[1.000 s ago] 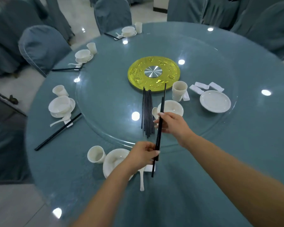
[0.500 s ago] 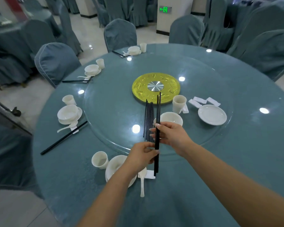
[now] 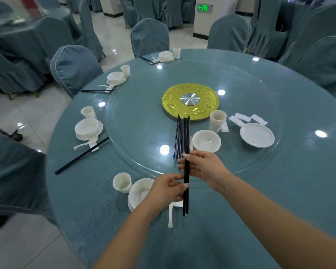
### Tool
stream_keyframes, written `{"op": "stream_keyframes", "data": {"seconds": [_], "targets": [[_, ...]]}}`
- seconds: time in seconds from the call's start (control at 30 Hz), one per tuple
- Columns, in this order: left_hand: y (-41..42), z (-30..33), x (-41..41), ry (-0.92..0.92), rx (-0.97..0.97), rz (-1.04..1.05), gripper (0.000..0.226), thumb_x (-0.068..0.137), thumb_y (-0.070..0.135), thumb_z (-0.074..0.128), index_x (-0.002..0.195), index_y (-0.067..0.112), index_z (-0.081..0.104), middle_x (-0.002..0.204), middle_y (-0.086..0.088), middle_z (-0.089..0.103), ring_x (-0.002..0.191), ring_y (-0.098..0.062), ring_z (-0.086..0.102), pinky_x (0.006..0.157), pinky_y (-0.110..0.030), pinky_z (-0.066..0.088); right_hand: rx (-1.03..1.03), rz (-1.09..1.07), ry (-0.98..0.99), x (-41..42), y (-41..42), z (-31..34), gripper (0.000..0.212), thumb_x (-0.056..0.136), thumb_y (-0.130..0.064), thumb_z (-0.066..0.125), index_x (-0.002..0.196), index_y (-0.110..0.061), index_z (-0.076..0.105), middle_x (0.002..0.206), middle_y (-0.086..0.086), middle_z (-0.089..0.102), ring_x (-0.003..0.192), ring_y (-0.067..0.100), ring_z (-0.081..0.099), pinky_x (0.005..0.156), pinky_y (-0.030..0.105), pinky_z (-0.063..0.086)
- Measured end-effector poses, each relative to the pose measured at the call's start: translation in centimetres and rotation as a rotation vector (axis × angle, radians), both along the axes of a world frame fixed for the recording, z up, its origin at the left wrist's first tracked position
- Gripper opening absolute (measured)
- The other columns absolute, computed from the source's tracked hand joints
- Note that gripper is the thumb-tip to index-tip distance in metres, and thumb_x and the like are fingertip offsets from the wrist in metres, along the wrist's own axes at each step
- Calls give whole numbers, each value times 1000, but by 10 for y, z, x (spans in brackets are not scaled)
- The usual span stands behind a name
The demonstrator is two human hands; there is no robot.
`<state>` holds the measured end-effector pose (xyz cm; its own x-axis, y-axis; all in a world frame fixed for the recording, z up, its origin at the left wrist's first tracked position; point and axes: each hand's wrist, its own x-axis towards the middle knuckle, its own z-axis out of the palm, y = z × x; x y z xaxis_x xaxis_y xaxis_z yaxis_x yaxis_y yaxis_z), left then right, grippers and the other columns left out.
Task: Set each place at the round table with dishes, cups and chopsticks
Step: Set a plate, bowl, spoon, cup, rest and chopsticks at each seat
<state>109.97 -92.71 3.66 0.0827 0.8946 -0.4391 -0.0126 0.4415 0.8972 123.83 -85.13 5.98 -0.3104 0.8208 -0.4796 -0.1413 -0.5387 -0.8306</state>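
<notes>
Right now a pair of black chopsticks (image 3: 186, 191) hangs over the nearest setting, pinched by the left hand (image 3: 168, 191) low down and the right hand (image 3: 204, 167) higher up, above its plate (image 3: 138, 193), cup (image 3: 122, 183) and spoon (image 3: 170, 216). Three settings further round the table's left look complete; spare chopsticks (image 3: 180, 136), a bowl (image 3: 207, 141), stacked cups (image 3: 217, 120) and a plate (image 3: 257, 134) wait on the glass turntable (image 3: 136, 121), so several places likely remain. Only a green exit sign (image 3: 203, 7) is visible; its writing is unreadable.
</notes>
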Motion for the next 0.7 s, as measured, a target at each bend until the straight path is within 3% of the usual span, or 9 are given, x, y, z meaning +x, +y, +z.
{"op": "stream_keyframes", "data": {"seconds": [0.13,0.27,0.43,0.57,0.7], "targets": [[-2,-5,3,-12,-20,31,15,87,7,68,96,19,69,85,-8,74,75,-22,66,78,-34,56,-46,-38,22,-3,-3,-5,18,86,-6,67,102,0,62,102,22,70,80,27,70,75,34,59],[-3,-8,4,-56,-54,67,13,88,2,65,97,10,68,79,-11,71,74,-27,65,78,-41,58,-67,-59,12,-5,-4,-10,13,85,-5,69,95,-5,61,101,22,71,79,27,70,77,35,58],[-3,-18,2,-29,-87,47,16,89,3,64,99,15,67,84,-11,72,80,-27,67,84,-48,56,-52,4,-85,-2,-2,-18,22,82,-10,73,101,-1,68,95,16,72,76,19,70,64,27,56],[-2,-22,3,-27,-137,-1,21,91,4,62,110,13,63,87,-10,70,72,-19,67,79,-37,58,-72,8,-128,3,2,-29,31,79,-9,76,106,3,67,94,14,72,78,21,69,69,31,58],[0,-25,2,-11,-142,-59,23,93,6,59,116,12,62,93,-12,69,78,-22,65,80,-33,57,-96,16,-142,4,4,-34,34,78,-8,77,107,4,65,90,13,71,74,20,69,64,30,58]]}}
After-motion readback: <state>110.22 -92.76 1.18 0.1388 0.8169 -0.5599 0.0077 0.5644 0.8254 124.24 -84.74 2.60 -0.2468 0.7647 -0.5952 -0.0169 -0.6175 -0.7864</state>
